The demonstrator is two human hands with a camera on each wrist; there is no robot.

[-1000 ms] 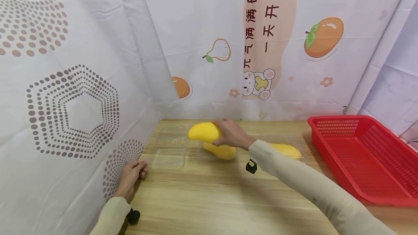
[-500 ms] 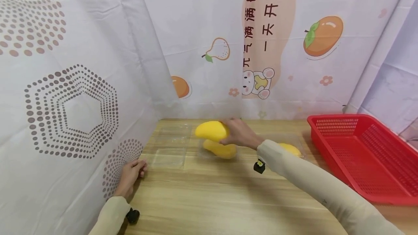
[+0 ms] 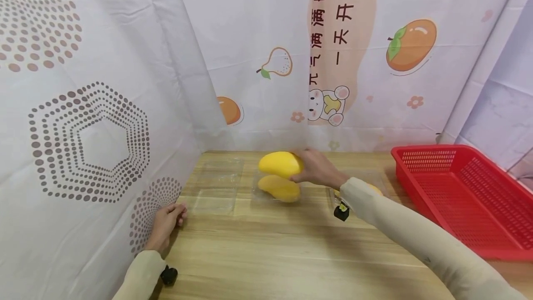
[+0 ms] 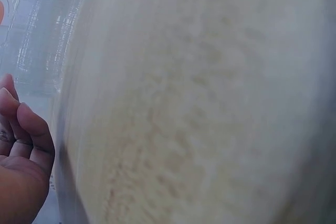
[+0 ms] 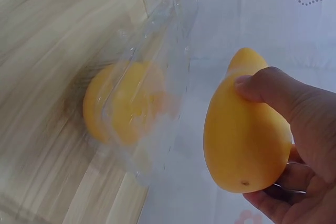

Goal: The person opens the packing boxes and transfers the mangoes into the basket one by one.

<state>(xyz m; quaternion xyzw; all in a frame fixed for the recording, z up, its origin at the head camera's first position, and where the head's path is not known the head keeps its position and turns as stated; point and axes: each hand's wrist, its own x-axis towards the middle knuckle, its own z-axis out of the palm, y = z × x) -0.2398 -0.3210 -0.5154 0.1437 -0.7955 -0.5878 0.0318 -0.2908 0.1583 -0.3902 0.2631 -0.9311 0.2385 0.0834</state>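
One mango (image 3: 280, 164) hangs in the air by the middle clear box (image 3: 256, 194), apart from the second mango (image 3: 278, 188) lying inside. The right hand (image 3: 314, 169) grips it, thumb on one side and fingers curled round the other, spread only to the fruit's width; that sideways hold probably keeps the smooth skin from slipping and leaves the far end free. Lifting it likely avoids knocking the box wall. Another yellow fruit (image 3: 374, 189) shows partly behind the right sleeve. Leftward, clear plastic boxes (image 3: 215, 200) stand near the left hand (image 3: 170, 219), whose loosely bent fingers hold nothing, seemingly resting out of the way. A red basket (image 3: 398, 153) sits at the table's (image 3: 250, 249) right, perhaps for easy reach.
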